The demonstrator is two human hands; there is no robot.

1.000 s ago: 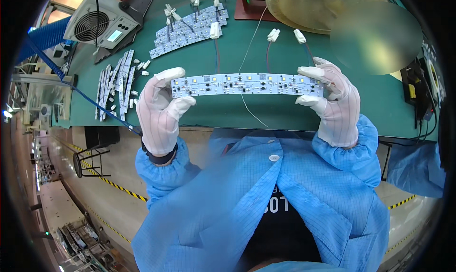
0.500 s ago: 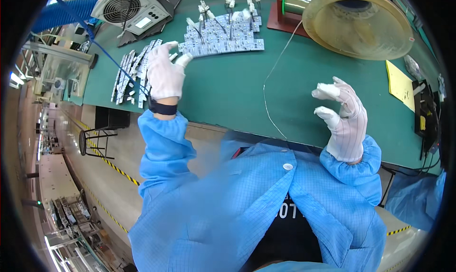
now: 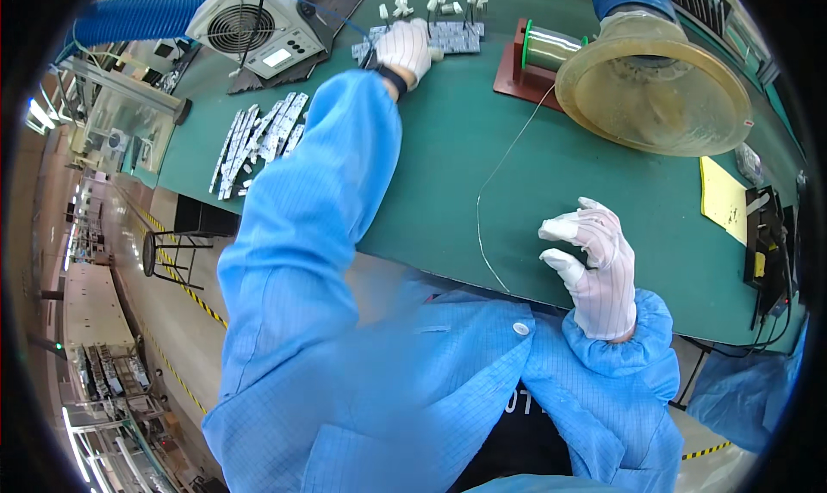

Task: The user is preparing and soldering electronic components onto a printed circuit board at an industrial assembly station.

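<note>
My left hand (image 3: 405,49), in a white striped glove, reaches to the far side of the green work mat. It is against the left end of a group of white LED boards (image 3: 457,38) with small white connectors (image 3: 438,0) standing on short dark leads. The thumb points right; most fingers are hidden behind the hand, so any grip on a board does not show. Over the near right of the mat hovers my right hand (image 3: 596,273), gloved, fingers curved and thumb apart, nothing between them. Thin solder wire (image 3: 480,198) runs left of it, from a spool (image 3: 551,49).
Loose narrow LED strips (image 3: 258,144) lie at the left. Behind them stands a white fan unit (image 3: 254,30). A wide fume-extraction hood (image 3: 650,97) overhangs the right. Yellow paper (image 3: 724,198) and a black box (image 3: 767,243) sit near the right edge.
My left hand has moved away from me and to the right, with the arm stretched out. The group of boards now lies farther back. My right hand keeps its curved shape, lower in the picture.
</note>
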